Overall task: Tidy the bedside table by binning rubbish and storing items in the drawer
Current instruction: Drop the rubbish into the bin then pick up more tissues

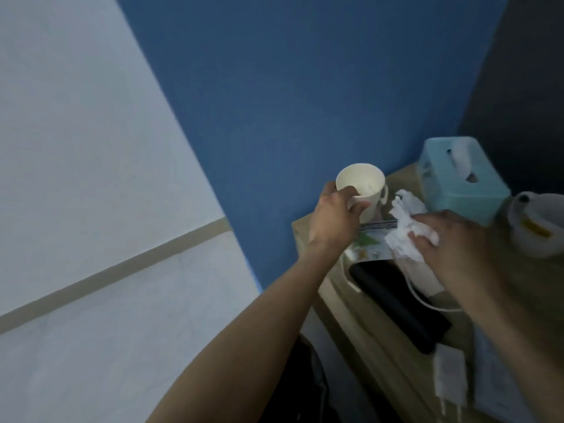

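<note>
My left hand (332, 216) grips a white paper cup (363, 184) by its rim, thumb inside, at the back left corner of the wooden bedside table (360, 319). My right hand (451, 242) closes on crumpled white tissue (406, 227) just right of the cup. Under the tissue lies a small colourful packet (366, 244). A black phone (396, 297) lies flat in front of it, with a white cable (424, 300) crossing it. A white charger plug (450, 378) rests near the front edge.
A light blue tissue box (457, 184) stands at the back of the table against the blue wall. A white rounded lamp or pot (537, 224) sits at the right. The white bed (91, 209) fills the left. Something dark lies on the floor (305, 377) below the table.
</note>
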### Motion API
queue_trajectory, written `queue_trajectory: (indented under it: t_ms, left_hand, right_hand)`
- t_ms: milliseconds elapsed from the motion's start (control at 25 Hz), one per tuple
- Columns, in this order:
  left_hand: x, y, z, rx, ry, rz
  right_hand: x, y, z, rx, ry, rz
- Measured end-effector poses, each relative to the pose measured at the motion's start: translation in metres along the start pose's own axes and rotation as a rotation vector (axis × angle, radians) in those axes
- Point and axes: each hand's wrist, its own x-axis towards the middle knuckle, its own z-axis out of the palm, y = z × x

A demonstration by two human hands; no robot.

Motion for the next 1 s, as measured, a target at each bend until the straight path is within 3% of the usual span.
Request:
queue_trajectory:
  t_ms: [280,480,680,880,1000]
  left_hand:
    - [-0.124,-0.1,-0.095,0.082,0.101,-0.269]
    - [-0.215,-0.167,-0.084,0.095,-0.071,-0.56]
    - [-0.263,-0.228,-0.046,0.122,-0.306,-0.741]
    - [-0.276,-0.262,-0.017,0.095,-0.467,-0.801]
    - [-0.279,-0.273,-0.005,0.084,-0.547,-0.737]
  right_hand:
    - [-0.042,-0.098,0.073,0.166,-0.214,-0.19]
    - [-0.114,-0.123,0.16,0.106,-0.504,-0.168]
    - [-0.176,-0.114,0.231,-0.052,-0.758,-0.113]
    - [-0.192,-0.11,0.261,-0.09,-1.069,0.059]
    - [-0.185,-0.109,0.251,-0.034,-1.158,0.041]
